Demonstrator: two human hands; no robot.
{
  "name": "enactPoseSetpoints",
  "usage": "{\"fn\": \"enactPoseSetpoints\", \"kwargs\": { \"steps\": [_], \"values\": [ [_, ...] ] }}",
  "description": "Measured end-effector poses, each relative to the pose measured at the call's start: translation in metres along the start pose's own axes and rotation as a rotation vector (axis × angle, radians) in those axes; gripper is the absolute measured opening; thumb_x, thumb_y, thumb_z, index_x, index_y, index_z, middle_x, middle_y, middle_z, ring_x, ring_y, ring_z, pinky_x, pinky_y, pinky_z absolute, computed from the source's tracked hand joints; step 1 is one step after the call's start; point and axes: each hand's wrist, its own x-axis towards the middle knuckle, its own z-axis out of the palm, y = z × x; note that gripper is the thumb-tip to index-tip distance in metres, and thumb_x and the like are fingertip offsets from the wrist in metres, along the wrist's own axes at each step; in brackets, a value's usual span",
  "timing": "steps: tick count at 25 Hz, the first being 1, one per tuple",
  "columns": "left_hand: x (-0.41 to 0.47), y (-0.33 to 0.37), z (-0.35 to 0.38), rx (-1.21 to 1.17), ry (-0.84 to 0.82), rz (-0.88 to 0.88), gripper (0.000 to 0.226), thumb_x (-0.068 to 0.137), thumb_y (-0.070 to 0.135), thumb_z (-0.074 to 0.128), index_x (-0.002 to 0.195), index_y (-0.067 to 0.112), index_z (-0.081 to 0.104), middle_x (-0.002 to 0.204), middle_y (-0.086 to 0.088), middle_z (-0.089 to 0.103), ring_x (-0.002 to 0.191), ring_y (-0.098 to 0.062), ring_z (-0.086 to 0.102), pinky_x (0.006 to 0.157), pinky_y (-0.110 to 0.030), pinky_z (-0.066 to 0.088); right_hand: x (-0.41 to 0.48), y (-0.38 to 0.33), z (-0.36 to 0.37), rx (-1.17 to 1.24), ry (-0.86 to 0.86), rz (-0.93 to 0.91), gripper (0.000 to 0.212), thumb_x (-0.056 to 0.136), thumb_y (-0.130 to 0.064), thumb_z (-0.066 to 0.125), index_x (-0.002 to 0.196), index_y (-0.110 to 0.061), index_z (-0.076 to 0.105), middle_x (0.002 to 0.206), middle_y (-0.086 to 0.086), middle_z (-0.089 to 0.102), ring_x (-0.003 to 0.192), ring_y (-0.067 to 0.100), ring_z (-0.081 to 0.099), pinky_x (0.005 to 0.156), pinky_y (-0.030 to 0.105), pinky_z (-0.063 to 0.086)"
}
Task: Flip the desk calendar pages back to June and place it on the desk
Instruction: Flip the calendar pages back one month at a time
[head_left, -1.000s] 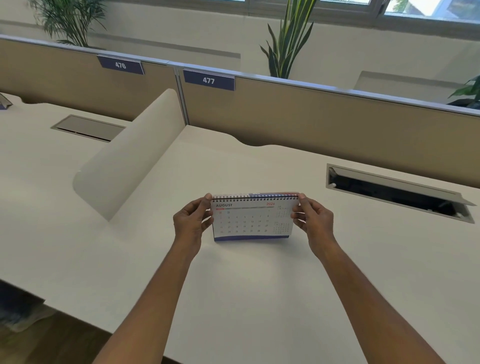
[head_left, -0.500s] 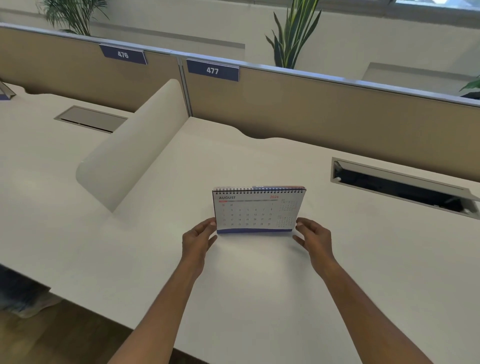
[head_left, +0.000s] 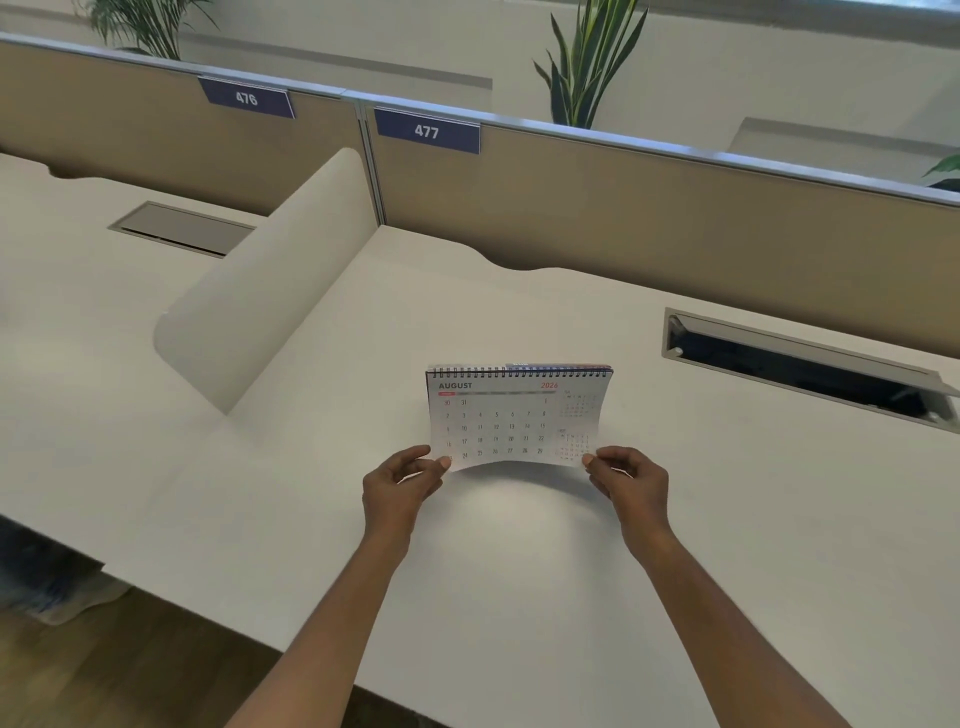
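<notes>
Page-turning is the step I have in hand now. The desk calendar (head_left: 519, 415) stands on the white desk (head_left: 519, 597), in the middle in front of me, with its spiral binding (head_left: 519, 372) on top and the August page (head_left: 498, 426) facing me. My left hand (head_left: 400, 486) pinches the lower left corner of this page between thumb and fingers, and my right hand (head_left: 628, 480) pinches the lower right corner in the same way. Both grips are narrow and closed on the paper only. The bottom edge of the page is lifted away from the base and bows a little, so I judge the sheet is free from the stand and ready to go over the rings. I cannot see the base of the calendar behind the raised page, so I cannot tell if it still sits flat.

The task wants June, so as I judge it this August page must go over, and then one more, July. The next move calls for raising both corners together, up and backward over the binding, evenly, so that the paper does not tear at the holes. The stand is light, I think, and nothing holds it down, so it may tip or slide when I pull. A slow lift should help. The open cable tray (head_left: 800, 371) is well apart on the right and is no obstacle.
</notes>
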Motion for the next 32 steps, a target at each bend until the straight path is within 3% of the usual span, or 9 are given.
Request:
{"fn": "enactPoseSetpoints", "kwargs": {
  "steps": [3, 8, 15, 19, 22, 26, 32],
  "values": [
    [-0.001, 0.004, -0.003, -0.004, 0.000, 0.000, 0.035, 0.073, 0.003, 0.089, 0.105, 0.003, 0.074, 0.089, -0.017, 0.077, 0.079, -0.021, 0.074, 0.081, -0.032, 0.063, -0.005, -0.005, -0.004, 0.021, -0.005, -0.009, 0.021, 0.076, -0.002, 0.086, 0.091, -0.004, 0.071, 0.084, 0.013, 0.074, 0.078, 0.023, 0.069, 0.082, 0.036, 0.060],
    [-0.007, 0.010, -0.008, 0.000, -0.013, -0.033, 0.024, 0.073, -0.003, 0.087, 0.094, -0.002, 0.075, 0.090, -0.020, 0.081, 0.084, -0.030, 0.077, 0.077, -0.032, 0.064, -0.011, -0.011, -0.010, 0.008, -0.020, -0.028, 0.021, 0.077, -0.001, 0.085, 0.095, -0.005, 0.075, 0.088, 0.012, 0.080, 0.080, 0.020, 0.076, 0.081, 0.034, 0.062],
    [-0.009, 0.014, -0.010, 0.033, -0.065, -0.009, 0.019, 0.079, -0.003, 0.083, 0.096, -0.002, 0.075, 0.094, -0.018, 0.081, 0.094, -0.035, 0.078, 0.084, -0.038, 0.064, -0.016, -0.014, -0.009, -0.004, -0.025, -0.016, 0.015, 0.081, -0.001, 0.082, 0.095, -0.003, 0.076, 0.096, 0.019, 0.080, 0.085, 0.029, 0.077, 0.077, 0.034, 0.065],
    [-0.006, 0.009, -0.014, 0.117, -0.079, 0.017, 0.018, 0.079, 0.006, 0.085, 0.096, 0.005, 0.081, 0.096, -0.012, 0.082, 0.094, -0.030, 0.077, 0.092, -0.042, 0.061, -0.019, -0.017, -0.012, -0.022, -0.055, -0.010, 0.012, 0.085, -0.010, 0.081, 0.096, -0.006, 0.079, 0.097, 0.010, 0.081, 0.099, 0.029, 0.075, 0.090, 0.043, 0.061],
    [-0.007, 0.015, -0.012, 0.105, -0.076, 0.013, 0.015, 0.080, 0.012, 0.086, 0.093, 0.007, 0.081, 0.097, -0.011, 0.082, 0.096, -0.029, 0.077, 0.093, -0.040, 0.060, -0.022, -0.027, -0.015, 0.064, -0.107, 0.013, 0.014, 0.093, -0.014, 0.073, 0.100, -0.003, 0.077, 0.101, 0.012, 0.081, 0.102, 0.028, 0.075, 0.089, 0.041, 0.061],
    [-0.009, 0.035, -0.008, -0.056, -0.114, -0.013, 0.020, 0.085, 0.004, 0.079, 0.104, -0.002, 0.073, 0.104, -0.018, 0.080, 0.103, -0.033, 0.076, 0.086, -0.037, 0.062, -0.022, -0.049, -0.015, 0.218, -0.139, 0.076, 0.016, 0.098, -0.013, 0.065, 0.104, -0.001, 0.072, 0.100, 0.015, 0.080, 0.093, 0.029, 0.075, 0.078, 0.038, 0.059],
    [-0.012, 0.071, -0.009, -0.179, -0.199, 0.027, 0.019, 0.090, 0.003, 0.071, 0.109, 0.001, 0.072, 0.098, -0.018, 0.078, 0.085, -0.025, 0.076, 0.079, -0.035, 0.063, -0.013, -0.082, -0.018, 0.399, -0.179, 0.093, 0.015, 0.096, 0.000, 0.061, 0.109, -0.003, 0.067, 0.105, 0.019, 0.078, 0.089, 0.029, 0.076, 0.072, 0.033, 0.063]
  ]
}}
